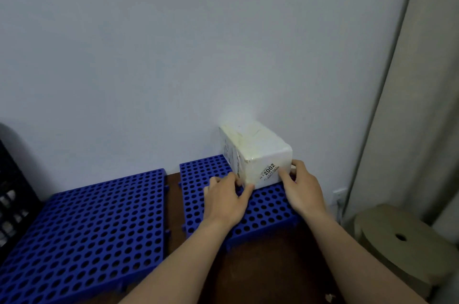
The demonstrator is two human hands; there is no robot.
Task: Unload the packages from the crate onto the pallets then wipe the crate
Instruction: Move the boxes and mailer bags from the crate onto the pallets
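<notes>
A white wrapped package (258,152) printed "2002" rests on the far right corner of the right blue perforated pallet (263,209), against the wall. My left hand (226,199) touches its lower left front corner with fingers spread. My right hand (300,187) presses the package's lower right end, fingers curled around the edge. A second blue pallet (94,229) lies to the left with nothing on it. The black crate (12,194) shows at the left frame edge, pale packages visible through its side openings.
A pale wall stands directly behind the pallets. A strip of dark brown floor (173,204) separates the two pallets. A beige round stool-like object with a centre hole (402,239) sits at the right, beside a curtain (422,80).
</notes>
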